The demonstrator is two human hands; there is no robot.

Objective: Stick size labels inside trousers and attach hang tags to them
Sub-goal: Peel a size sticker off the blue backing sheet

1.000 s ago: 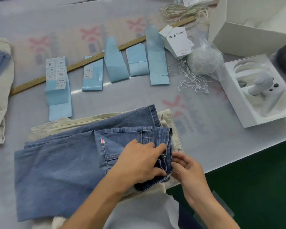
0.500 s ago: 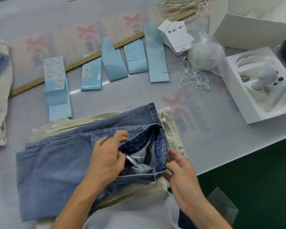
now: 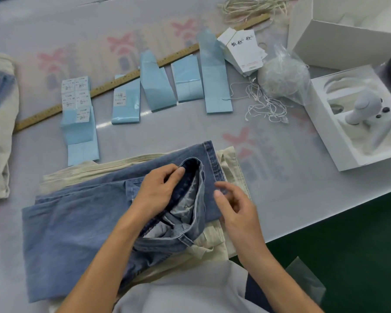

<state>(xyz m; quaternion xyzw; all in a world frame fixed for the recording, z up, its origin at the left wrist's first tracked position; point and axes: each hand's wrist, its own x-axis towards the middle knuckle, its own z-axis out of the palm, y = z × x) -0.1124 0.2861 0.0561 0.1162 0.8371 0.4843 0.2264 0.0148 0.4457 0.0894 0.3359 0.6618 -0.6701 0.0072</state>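
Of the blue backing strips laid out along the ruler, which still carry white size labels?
The two leftmost: the far-left strip carries a block of several labels, and the next strip carries one. The three strips to their right show bare blue.

Head camera looks steeply down, close over table [image 3: 280,177].

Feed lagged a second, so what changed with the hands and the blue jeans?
The left hand pulled the waistband of the blue denim jeans open and holds it. The right hand let go and hovers. The blue label sheets stayed put.
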